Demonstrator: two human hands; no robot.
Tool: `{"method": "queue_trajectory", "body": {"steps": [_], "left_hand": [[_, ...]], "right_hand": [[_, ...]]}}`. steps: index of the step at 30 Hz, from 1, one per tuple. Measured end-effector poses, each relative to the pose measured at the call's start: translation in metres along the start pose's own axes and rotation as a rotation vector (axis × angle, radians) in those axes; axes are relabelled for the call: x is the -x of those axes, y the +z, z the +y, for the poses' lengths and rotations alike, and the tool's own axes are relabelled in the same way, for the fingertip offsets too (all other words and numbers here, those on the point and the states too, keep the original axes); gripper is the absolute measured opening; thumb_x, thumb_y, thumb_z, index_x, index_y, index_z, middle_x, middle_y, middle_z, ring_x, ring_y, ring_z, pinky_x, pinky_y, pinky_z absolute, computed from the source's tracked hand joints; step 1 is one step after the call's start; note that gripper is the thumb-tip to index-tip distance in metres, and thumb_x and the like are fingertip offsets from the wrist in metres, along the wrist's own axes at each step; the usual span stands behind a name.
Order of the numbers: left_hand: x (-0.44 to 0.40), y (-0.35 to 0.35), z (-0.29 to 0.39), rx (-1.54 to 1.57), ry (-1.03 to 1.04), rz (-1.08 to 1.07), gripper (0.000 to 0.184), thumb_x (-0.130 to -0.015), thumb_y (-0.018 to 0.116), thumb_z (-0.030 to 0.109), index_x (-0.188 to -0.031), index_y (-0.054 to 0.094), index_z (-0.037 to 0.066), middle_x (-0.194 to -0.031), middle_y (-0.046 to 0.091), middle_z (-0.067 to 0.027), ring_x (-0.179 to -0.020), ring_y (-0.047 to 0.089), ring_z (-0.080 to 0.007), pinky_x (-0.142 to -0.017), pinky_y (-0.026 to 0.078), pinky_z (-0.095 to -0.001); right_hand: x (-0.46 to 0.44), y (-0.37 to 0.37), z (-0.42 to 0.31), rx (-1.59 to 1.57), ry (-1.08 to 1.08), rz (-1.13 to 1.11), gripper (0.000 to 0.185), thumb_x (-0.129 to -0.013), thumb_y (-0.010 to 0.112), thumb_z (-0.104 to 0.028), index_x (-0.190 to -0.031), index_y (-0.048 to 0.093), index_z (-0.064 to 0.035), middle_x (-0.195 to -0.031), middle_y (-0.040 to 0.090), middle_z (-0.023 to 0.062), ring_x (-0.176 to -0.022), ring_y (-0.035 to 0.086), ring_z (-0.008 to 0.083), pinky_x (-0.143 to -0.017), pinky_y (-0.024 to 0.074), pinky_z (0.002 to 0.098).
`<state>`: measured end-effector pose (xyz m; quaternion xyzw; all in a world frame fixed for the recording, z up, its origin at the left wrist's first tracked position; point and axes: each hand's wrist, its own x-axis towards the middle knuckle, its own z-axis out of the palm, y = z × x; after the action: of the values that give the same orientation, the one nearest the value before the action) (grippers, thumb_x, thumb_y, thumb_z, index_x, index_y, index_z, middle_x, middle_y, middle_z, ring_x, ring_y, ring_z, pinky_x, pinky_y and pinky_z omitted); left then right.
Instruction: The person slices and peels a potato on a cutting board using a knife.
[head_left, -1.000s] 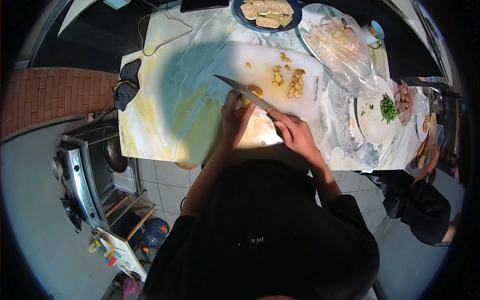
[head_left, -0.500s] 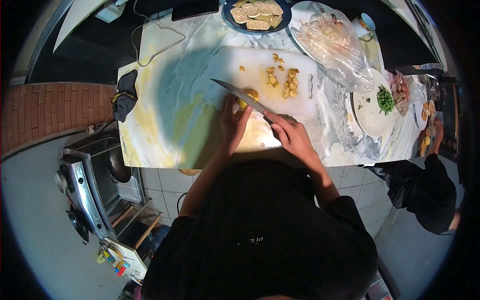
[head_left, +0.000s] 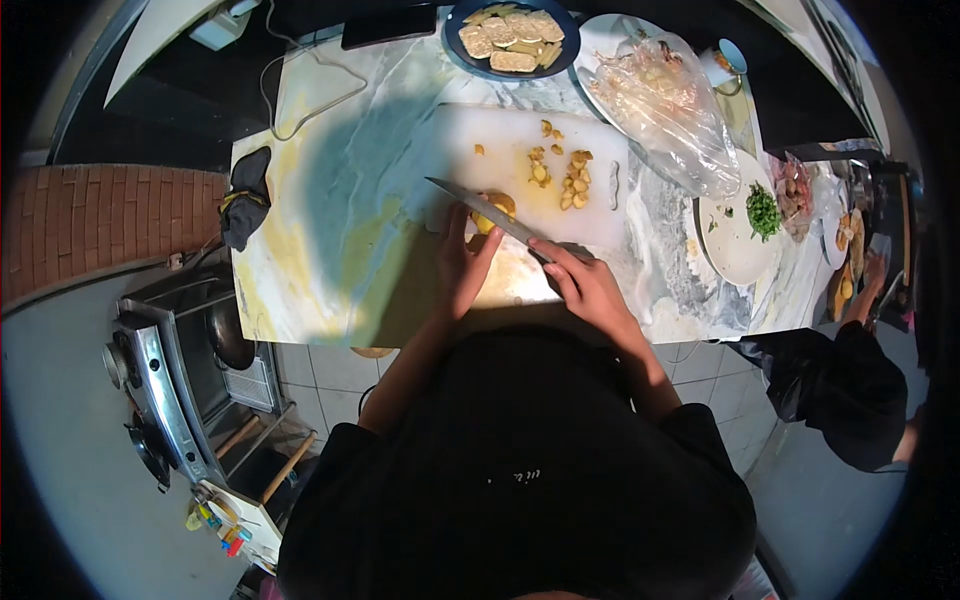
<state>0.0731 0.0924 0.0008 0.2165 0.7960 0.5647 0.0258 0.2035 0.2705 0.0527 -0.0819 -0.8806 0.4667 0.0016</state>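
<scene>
My right hand (head_left: 590, 288) is closed round the handle of a kitchen knife (head_left: 462, 197), its blade pointing up and to the left. Under the blade is a brown-skinned, yellow-fleshed piece of ginger (head_left: 497, 205), partly hidden by the knife. My left hand (head_left: 466, 268) grips the ginger from the near left side, fingertips close to the blade. Both hands work at the near edge of a white cutting board (head_left: 605, 225). Farther back on it lie cut ginger pieces (head_left: 576, 181) in a row, with several smaller bits around them.
Behind the board stands a dark plate of tempeh slices (head_left: 512, 62). A plastic bag (head_left: 665, 110) rests on a plate at back right, near a mug (head_left: 722, 65). Chopped greens (head_left: 763, 212) lie on a white plate (head_left: 735, 262). Dark cloth (head_left: 247, 200) lies left; another person's hand (head_left: 874, 275) is far right.
The view has shifted slightly, so the board and plates sit a little differently in the picture. My hands, the knife and the ginger keep almost the same arrangement.
</scene>
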Motion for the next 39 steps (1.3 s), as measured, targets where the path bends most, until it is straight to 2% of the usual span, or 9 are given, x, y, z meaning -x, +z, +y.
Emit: {"method": "queue_trajectory", "body": {"steps": [9, 15, 18, 20, 33, 35, 36, 38, 39], "left_hand": [[0.004, 0.001, -0.001, -0.056, -0.069, 0.018, 0.046, -0.089, 0.080, 0.010, -0.129, 0.060, 0.001, -0.121, 0.066, -0.0177, -0.113, 0.066, -0.0380, -0.094, 0.054, -0.0441], [0.002, 0.002, -0.006, -0.030, -0.071, 0.010, 0.046, -0.088, 0.081, 0.010, -0.129, 0.060, 0.002, -0.121, 0.067, -0.0172, -0.111, 0.066, -0.0372, -0.094, 0.054, -0.0442], [0.002, 0.003, -0.008, 0.021, -0.061, 0.012, 0.046, -0.088, 0.081, 0.009, -0.129, 0.060, 0.002, -0.120, 0.067, -0.0166, -0.109, 0.066, -0.0368, -0.094, 0.053, -0.0447], [0.003, 0.002, -0.009, -0.033, -0.075, -0.002, 0.047, -0.088, 0.081, 0.009, -0.129, 0.059, 0.002, -0.120, 0.067, -0.0169, -0.109, 0.066, -0.0365, -0.094, 0.053, -0.0450], [0.002, 0.001, -0.005, -0.004, -0.089, -0.001, 0.045, -0.088, 0.082, 0.011, -0.128, 0.062, 0.002, -0.121, 0.069, -0.0169, -0.113, 0.067, -0.0357, -0.097, 0.054, -0.0428], [0.003, 0.001, -0.007, -0.014, -0.080, 0.025, 0.045, -0.088, 0.082, 0.011, -0.128, 0.063, 0.002, -0.122, 0.069, -0.0170, -0.113, 0.068, -0.0348, -0.097, 0.054, -0.0421], [0.003, 0.001, -0.005, -0.016, -0.080, 0.026, 0.045, -0.088, 0.082, 0.011, -0.128, 0.063, 0.002, -0.122, 0.069, -0.0170, -0.113, 0.068, -0.0348, -0.097, 0.054, -0.0421], [0.002, 0.001, -0.001, 0.027, -0.096, 0.034, 0.046, -0.087, 0.083, 0.010, -0.127, 0.064, 0.002, -0.122, 0.069, -0.0168, -0.112, 0.069, -0.0337, -0.096, 0.055, -0.0415], [0.002, 0.001, -0.003, 0.027, -0.096, 0.034, 0.046, -0.087, 0.083, 0.010, -0.127, 0.064, 0.002, -0.122, 0.069, -0.0168, -0.112, 0.069, -0.0337, -0.096, 0.055, -0.0415]], "right_hand": [[-0.007, 0.013, 0.009, -0.099, -0.086, 0.068, 0.039, -0.106, 0.059, -0.019, -0.145, 0.063, -0.0194, -0.097, 0.074, 0.0186, -0.076, 0.068, 0.0372, -0.075, 0.0558, 0.0419], [-0.008, 0.009, 0.002, -0.097, -0.031, 0.041, 0.039, -0.106, 0.058, -0.021, -0.145, 0.063, -0.0198, -0.092, 0.073, 0.0181, -0.076, 0.068, 0.0367, -0.075, 0.0557, 0.0419], [-0.005, 0.009, 0.000, -0.097, 0.020, 0.006, 0.037, -0.106, 0.059, -0.016, -0.142, 0.064, -0.0142, -0.099, 0.073, 0.0187, -0.074, 0.068, 0.0316, -0.078, 0.0551, 0.0376], [-0.004, 0.011, -0.001, -0.105, 0.038, 0.024, 0.039, -0.106, 0.058, -0.021, -0.145, 0.063, -0.0212, -0.085, 0.070, 0.0184, -0.071, 0.066, 0.0366, -0.073, 0.0554, 0.0419], [-0.009, 0.014, -0.005, -0.143, 0.084, 0.012, 0.038, -0.106, 0.059, -0.019, -0.144, 0.064, -0.0190, -0.085, 0.069, 0.0185, -0.070, 0.066, 0.0354, -0.073, 0.0549, 0.0410], [-0.012, 0.015, -0.008, -0.121, 0.006, 0.049, 0.037, -0.107, 0.058, -0.016, -0.143, 0.064, -0.0134, -0.073, 0.066, 0.0117, -0.063, 0.064, 0.0227, -0.070, 0.0535, 0.0326], [-0.012, 0.014, -0.008, -0.123, 0.004, 0.049, 0.037, -0.107, 0.058, -0.016, -0.143, 0.064, -0.0134, -0.073, 0.066, 0.0117, -0.063, 0.064, 0.0227, -0.070, 0.0535, 0.0326], [-0.013, 0.014, -0.008, -0.149, 0.064, 0.018, 0.038, -0.106, 0.059, -0.018, -0.144, 0.064, -0.0182, -0.089, 0.070, 0.0205, -0.073, 0.067, 0.0387, -0.075, 0.0550, 0.0431], [-0.015, 0.014, -0.008, -0.150, 0.064, 0.018, 0.038, -0.106, 0.059, -0.018, -0.144, 0.064, -0.0182, -0.089, 0.070, 0.0205, -0.073, 0.067, 0.0387, -0.075, 0.0550, 0.0431]]}}
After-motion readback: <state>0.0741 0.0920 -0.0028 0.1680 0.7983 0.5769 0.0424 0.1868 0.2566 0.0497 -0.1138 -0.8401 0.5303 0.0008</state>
